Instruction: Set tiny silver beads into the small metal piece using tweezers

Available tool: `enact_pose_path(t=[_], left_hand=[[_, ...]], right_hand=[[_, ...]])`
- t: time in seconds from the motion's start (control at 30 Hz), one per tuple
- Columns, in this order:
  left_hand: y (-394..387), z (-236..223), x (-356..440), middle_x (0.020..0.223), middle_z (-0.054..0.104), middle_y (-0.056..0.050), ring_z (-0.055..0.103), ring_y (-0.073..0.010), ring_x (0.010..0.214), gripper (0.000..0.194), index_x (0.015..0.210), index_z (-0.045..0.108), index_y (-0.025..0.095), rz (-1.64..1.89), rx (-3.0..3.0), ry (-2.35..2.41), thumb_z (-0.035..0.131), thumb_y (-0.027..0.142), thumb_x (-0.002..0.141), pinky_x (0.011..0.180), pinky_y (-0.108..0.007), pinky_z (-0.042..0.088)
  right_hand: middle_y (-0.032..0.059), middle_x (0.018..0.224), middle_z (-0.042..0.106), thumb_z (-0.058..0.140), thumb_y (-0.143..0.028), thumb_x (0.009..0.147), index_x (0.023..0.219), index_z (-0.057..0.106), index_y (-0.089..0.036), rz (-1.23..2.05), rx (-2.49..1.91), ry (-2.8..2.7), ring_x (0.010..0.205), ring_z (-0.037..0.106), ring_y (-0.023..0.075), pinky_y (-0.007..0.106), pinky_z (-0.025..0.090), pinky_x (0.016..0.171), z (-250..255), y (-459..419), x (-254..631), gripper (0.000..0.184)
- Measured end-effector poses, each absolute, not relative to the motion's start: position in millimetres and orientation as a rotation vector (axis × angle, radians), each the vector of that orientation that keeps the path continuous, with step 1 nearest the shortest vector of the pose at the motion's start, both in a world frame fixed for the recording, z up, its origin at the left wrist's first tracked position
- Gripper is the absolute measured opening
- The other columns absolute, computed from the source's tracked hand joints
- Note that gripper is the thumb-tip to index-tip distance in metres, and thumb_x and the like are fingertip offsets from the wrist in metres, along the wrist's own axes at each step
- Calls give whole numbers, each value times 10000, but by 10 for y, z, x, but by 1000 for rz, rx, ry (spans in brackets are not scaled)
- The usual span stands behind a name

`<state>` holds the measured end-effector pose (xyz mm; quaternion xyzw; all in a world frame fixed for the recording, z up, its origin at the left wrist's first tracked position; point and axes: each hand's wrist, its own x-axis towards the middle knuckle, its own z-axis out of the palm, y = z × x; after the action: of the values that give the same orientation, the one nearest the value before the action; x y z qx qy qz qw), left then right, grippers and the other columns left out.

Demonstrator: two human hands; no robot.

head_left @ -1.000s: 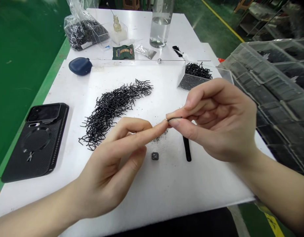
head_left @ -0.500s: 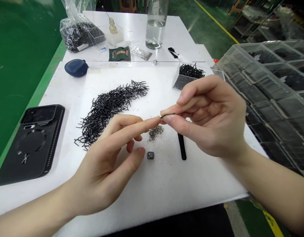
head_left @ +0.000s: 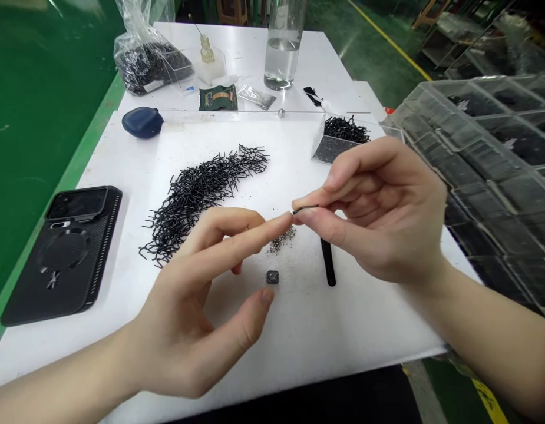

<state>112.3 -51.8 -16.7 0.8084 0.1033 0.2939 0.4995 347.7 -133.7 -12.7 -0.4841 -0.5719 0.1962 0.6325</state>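
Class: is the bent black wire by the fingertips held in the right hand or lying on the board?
Held: the right hand pinches the wire between thumb and forefinger.

Foam board (head_left: pixel 369 333): heap of bent wire clips (head_left: pixel 201 191) at centre; phone in case (head_left: pixel 62 253) left of heap; acrylic box (head_left: pixel 329 150) behind and right of heap. Bottle (head_left: pixel 281 59) on table (head_left: pixel 329 65) behind board; compartmented acrylic tray (head_left: pixel 484 132) right of board.

A thin black bent wire piece (head_left: pixel 306 208) lies nearly level, pinched in the right hand's (head_left: pixel 378 218) grip, its end touching the left forefinger (head_left: pixel 254 232); a tangled heap of similar pieces (head_left: pixel 201 191) lies beyond.
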Motion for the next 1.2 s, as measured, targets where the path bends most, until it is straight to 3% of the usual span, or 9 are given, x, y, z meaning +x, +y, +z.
enact_pose_path(t=[0.23, 0.43, 0.57, 0.7, 0.8, 0.9, 1.03, 1.2], left_hand=[[-472, -174, 1086, 1326, 608, -38, 602, -184, 1143, 707, 1685, 608, 443, 621, 1916, 291, 656, 89, 1075, 899, -281, 603], [-426, -216, 1072, 1323, 634, -65, 636, -209, 1109, 627, 1682, 616, 457, 619, 1962, 322, 659, 187, 1117, 881, -282, 655], [-439, -231, 1053, 1334, 641, -67, 642, -215, 1132, 639, 1697, 588, 482, 636, 2068, 357, 613, 175, 1137, 921, -289, 657], [-451, -220, 1030, 1304, 645, -54, 644, -198, 1129, 643, 1703, 579, 480, 622, 2110, 347, 613, 174, 1139, 1038, -293, 642], [-458, -196, 1057, 1284, 666, -41, 652, -168, 1101, 644, 1680, 613, 466, 657, 2057, 315, 617, 139, 1126, 993, -242, 637], [-473, -164, 1129, 1236, 702, -25, 672, -138, 1057, 619, 1584, 719, 443, 722, 1945, 333, 652, 83, 1084, 896, -193, 637], [-493, -129, 1218, 1083, 779, 7, 714, -111, 939, 483, 1311, 886, 410, 874, 1807, 437, 751, 46, 1024, 777, -191, 621], [-510, -114, 1241, 1021, 906, 24, 815, -142, 902, 352, 1167, 927, 361, 899, 1717, 444, 869, 63, 988, 764, -255, 636]], right_hand=[[-68, 936, 846, 883, -55, 935, 1058, 724, -321, 526, -1067, -1343, 867, 853, 146, 274, 707, 794, -132, -1333, 3522, 333], [-62, 930, 852, 890, -98, 955, 1044, 698, -320, 601, -1097, -1299, 847, 847, 169, 335, 674, 695, -91, -1340, 3497, 307], [-43, 906, 866, 912, -125, 928, 1011, 680, -271, 607, -1061, -1285, 819, 858, 180, 318, 648, 620, -85, -1321, 3483, 287], [-48, 899, 873, 926, -124, 902, 1016, 682, -264, 604, -1065, -1293, 818, 860, 175, 301, 673, 660, -99, -1320, 3495, 303], [-57, 903, 864, 914, -120, 925, 1026, 695, -284, 637, -1060, -1282, 821, 849, 156, 285, 671, 675, -95, -1341, 3497, 292], [-60, 912, 876, 920, -60, 906, 1034, 690, -282, 767, -1077, -1187, 788, 844, 140, 260, 676, 697, -58, -1365, 3480, 344], [-69, 915, 889, 936, -97, 937, 1064, 673, -290, 1175, -1047, -964, 854, 875, 117, 163, 677, 700, -5, -1374, 3449, 349], [-53, 926, 892, 955, -39, 890, 1117, 691, -272, 1517, -996, -794, 874, 875, 116, 117, 665, 682, -38, -1349, 3424, 418]])
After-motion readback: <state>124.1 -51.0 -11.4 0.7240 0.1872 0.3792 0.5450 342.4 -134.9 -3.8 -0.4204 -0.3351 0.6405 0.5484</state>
